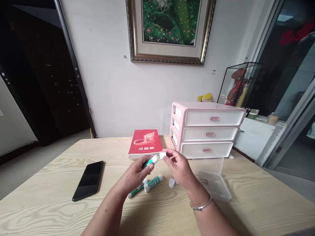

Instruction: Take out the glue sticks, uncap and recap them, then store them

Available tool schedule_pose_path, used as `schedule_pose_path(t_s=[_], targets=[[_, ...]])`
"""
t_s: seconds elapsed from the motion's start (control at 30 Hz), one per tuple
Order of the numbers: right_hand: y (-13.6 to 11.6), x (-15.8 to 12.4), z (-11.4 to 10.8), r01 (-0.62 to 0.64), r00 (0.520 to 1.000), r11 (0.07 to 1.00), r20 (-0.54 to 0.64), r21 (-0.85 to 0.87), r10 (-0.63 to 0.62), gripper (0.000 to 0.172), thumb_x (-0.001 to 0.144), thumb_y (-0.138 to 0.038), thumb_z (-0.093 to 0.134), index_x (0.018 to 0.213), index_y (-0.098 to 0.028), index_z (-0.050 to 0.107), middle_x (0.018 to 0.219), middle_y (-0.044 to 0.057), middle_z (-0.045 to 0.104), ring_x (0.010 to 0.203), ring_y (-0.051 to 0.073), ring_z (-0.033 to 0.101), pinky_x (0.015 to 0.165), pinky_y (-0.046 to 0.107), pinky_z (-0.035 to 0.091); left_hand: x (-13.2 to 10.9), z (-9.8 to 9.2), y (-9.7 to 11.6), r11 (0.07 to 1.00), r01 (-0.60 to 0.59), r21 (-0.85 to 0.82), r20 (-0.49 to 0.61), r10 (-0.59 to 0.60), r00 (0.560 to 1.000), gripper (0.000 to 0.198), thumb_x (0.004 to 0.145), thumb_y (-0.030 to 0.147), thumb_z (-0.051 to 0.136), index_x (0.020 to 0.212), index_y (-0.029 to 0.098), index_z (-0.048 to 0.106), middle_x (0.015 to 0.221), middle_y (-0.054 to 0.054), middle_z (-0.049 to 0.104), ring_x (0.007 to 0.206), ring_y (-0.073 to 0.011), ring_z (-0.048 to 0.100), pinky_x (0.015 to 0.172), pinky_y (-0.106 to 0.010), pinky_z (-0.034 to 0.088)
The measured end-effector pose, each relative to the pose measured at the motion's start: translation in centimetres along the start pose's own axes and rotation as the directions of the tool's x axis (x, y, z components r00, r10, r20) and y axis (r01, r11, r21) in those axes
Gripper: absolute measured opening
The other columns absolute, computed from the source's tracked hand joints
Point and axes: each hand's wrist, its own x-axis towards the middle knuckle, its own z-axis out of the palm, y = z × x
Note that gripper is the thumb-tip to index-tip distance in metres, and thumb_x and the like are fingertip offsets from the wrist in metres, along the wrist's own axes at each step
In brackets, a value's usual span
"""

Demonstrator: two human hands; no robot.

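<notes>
My left hand (136, 173) is closed round a green and white glue stick (154, 160), whose white end points up and to the right. Between the thumb and fingers of my right hand (179, 166) is a small white cap (162, 155), held just apart from that end. On the table below lie a green glue stick (154, 182) and another slim green and white tube (138, 189), partly hidden behind it. A loose white cap (171, 183) stands near my right wrist, with a second pale piece beside it mostly covered by the hand.
A black phone (88, 181) lies at the left on the wooden table (49, 209). Behind my hands are a red book (145, 142) and a pink and white drawer unit (209, 129). An open clear plastic box (219, 186) sits right of my right hand.
</notes>
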Motion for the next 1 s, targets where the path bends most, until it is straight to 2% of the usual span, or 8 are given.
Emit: schedule_pose_path(t_s=[0.13, 0.23, 0.4, 0.6, 0.73, 0.87, 0.93, 1.0], targets=[[0.2, -0.7, -0.5, 0.090, 0.995, 0.996, 0.052, -0.022, -0.089, 0.029, 0.094, -0.037, 0.060, 0.119, -0.024, 0.067, 0.107, 0.005, 0.068, 0.083, 0.015, 0.062, 0.075, 0.028, 0.052, -0.2, 0.0, 0.9, 0.999, -0.034, -0.027, 0.021, 0.035, 0.999, 0.039, 0.095, 0.046, 0.053, 0.128, 0.025, 0.060, 0.119, -0.006, 0.065, 0.107, -0.0226, 0.059, 0.090, -0.030, 0.045], [0.3, -0.8, -0.7, 0.145, 0.986, 0.989, 0.083, -0.023, -0.143, 0.027, 0.093, -0.031, 0.061, 0.118, -0.023, 0.067, 0.100, 0.004, 0.068, 0.085, 0.016, 0.063, 0.076, 0.028, 0.052, -0.2, 0.1, 1.0, 0.999, -0.030, -0.026, 0.045, 0.031, 0.999, 0.039, 0.095, 0.044, 0.054, 0.127, 0.023, 0.062, 0.123, -0.007, 0.065, 0.111, -0.0239, 0.058, 0.094, -0.030, 0.044], [0.0, -1.0, -0.8, 0.209, 0.967, 0.976, 0.165, -0.066, -0.195, 0.026, 0.092, -0.026, 0.063, 0.118, -0.023, 0.067, 0.102, 0.005, 0.067, 0.089, 0.016, 0.062, 0.082, 0.031, 0.052, -0.3, 0.1, 0.8, 1.000, 0.000, -0.007, 0.099, 0.001, 0.995, 0.041, 0.094, 0.049, 0.054, 0.120, 0.019, 0.065, 0.107, -0.006, 0.068, 0.091, -0.0202, 0.059, 0.079, -0.027, 0.045], [-0.8, -1.0, -1.0, 0.195, 0.957, 0.973, 0.239, -0.121, -0.162, 0.023, 0.093, -0.032, 0.062, 0.113, -0.023, 0.069, 0.096, 0.005, 0.068, 0.086, 0.017, 0.063, 0.082, 0.032, 0.052, -0.5, -0.1, 1.1, 0.997, 0.070, -0.044, 0.197, -0.060, 0.979, 0.045, 0.093, 0.055, 0.052, 0.114, 0.019, 0.067, 0.086, -0.002, 0.063, 0.078, -0.0165, 0.055, 0.069, -0.024, 0.042], [-0.8, -1.1, -0.6, 0.093, 0.980, 0.988, 0.186, -0.120, -0.069, 0.021, 0.091, -0.034, 0.062, 0.107, -0.021, 0.071, 0.091, 0.005, 0.070, 0.084, 0.018, 0.064, 0.079, 0.032, 0.053, -0.4, 0.3, 1.0, 0.999, 0.047, -0.018, 0.159, -0.044, 0.986, 0.042, 0.094, 0.053, 0.050, 0.113, 0.018, 0.067, 0.088, -0.003, 0.064, 0.078, -0.0164, 0.054, 0.069, -0.023, 0.041], [0.2, -1.2, 0.4, -0.076, 0.987, 0.995, 0.136, -0.072, 0.085, 0.027, 0.092, -0.041, 0.058, 0.101, -0.019, 0.071, 0.083, 0.004, 0.070, 0.075, 0.017, 0.064, 0.070, 0.030, 0.054, 0.0, 1.2, 0.5, 0.989, -0.040, 0.140, 0.053, 0.033, 0.998, 0.030, 0.095, 0.043, 0.051, 0.106, 0.020, 0.067, 0.095, -0.004, 0.066, 0.084, -0.0186, 0.058, 0.074, -0.025, 0.042], [0.7, -1.1, 0.9, -0.242, 0.964, 0.969, 0.100, -0.044, 0.245, 0.032, 0.091, -0.045, 0.058, 0.096, -0.017, 0.071, 0.073, 0.003, 0.066, 0.063, 0.015, 0.061, 0.059, 0.027, 0.052, 0.1, 1.8, 0.2, 0.956, -0.064, 0.287, -0.010, 0.069, 0.998, 0.027, 0.095, 0.038, 0.052, 0.111, 0.022, 0.067, 0.097, -0.004, 0.066, 0.086, -0.0197, 0.060, 0.075, -0.026, 0.042], [1.1, -0.9, 1.3, -0.425, 0.903, 0.905, 0.087, 0.023, 0.422, 0.034, 0.090, -0.046, 0.058, 0.090, -0.015, 0.069, 0.064, 0.001, 0.061, 0.051, 0.012, 0.055, 0.050, 0.025, 0.049, 0.3, 2.3, -0.1, 0.897, -0.074, 0.436, -0.045, 0.103, 0.994, 0.029, 0.095, 0.035, 0.051, 0.118, 0.025, 0.065, 0.100, -0.006, 0.066, 0.087, -0.0210, 0.061, 0.075, -0.028, 0.042]])
